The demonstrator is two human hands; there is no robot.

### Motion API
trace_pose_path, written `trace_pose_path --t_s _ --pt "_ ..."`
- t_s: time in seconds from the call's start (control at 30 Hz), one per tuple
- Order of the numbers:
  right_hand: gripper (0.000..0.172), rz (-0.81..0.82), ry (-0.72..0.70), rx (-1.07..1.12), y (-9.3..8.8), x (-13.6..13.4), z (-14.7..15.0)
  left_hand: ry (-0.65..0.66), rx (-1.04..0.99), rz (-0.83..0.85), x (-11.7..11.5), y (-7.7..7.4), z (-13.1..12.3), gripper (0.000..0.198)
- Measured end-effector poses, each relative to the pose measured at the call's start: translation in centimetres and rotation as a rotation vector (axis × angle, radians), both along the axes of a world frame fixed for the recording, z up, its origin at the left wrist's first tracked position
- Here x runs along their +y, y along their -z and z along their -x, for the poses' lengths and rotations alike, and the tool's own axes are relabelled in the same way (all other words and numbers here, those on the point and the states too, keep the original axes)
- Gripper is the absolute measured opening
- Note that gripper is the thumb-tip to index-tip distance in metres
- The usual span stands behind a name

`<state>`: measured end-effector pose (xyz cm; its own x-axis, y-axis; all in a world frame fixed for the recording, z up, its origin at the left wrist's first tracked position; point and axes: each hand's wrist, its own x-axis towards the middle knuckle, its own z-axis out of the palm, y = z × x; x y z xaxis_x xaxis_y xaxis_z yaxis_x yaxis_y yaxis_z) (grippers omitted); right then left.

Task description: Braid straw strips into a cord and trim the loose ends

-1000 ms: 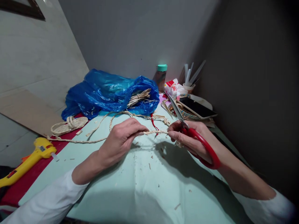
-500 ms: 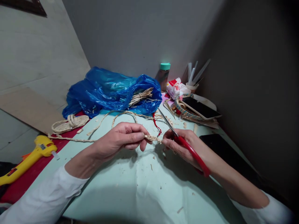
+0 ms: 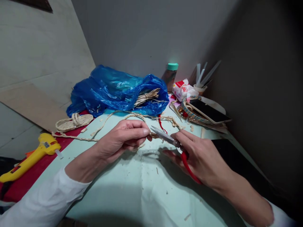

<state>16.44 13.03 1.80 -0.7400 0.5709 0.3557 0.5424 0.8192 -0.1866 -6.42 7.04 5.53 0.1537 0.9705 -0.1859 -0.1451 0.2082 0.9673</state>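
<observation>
Between thumb and fingers, my left hand [image 3: 129, 135] pinches the end of a pale braided straw cord [image 3: 155, 135]. The cord's short tip sticks out to the right of the fingertips. My right hand [image 3: 201, 154] is closed around red-handled scissors [image 3: 167, 136], whose blades point left and lie over the cord's tip, near my left fingertips. Whether the blades touch the cord I cannot tell. More plaited cord [image 3: 75, 138] runs left from behind my left hand to a wound bundle of cord [image 3: 74, 122].
A blue plastic bag [image 3: 109, 91] holding dry straw [image 3: 146, 97] lies at the back. A yellow glue gun [image 3: 35, 154] rests at left. At back right are a jar [image 3: 171, 74], a phone [image 3: 209, 110] and a cup of sticks [image 3: 200, 90]. Straw scraps dot the pale green sheet [image 3: 142, 189].
My right hand has let go of the cord's tip and turned the scissors, so their blades now point left over it. My left hand still pinches the cord. The view has shifted slightly.
</observation>
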Motion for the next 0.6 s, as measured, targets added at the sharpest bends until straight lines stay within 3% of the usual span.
trace_pose_path --t_s 0.23,0.43,0.6 --pt "0.014 -0.202 -0.036 -0.144 -0.43 -0.14 -0.13 0.022 0.056 -0.031 0.02 -0.17 0.10 0.015" --pt "0.007 -0.228 -0.045 -0.178 -0.50 -0.20 -0.11 0.096 0.151 -0.055 0.04 -0.27 0.07 0.017" --pt "0.012 -0.259 -0.042 -0.178 -0.58 -0.06 -0.21 0.130 0.192 -0.041 0.10 -0.29 0.06 0.017"
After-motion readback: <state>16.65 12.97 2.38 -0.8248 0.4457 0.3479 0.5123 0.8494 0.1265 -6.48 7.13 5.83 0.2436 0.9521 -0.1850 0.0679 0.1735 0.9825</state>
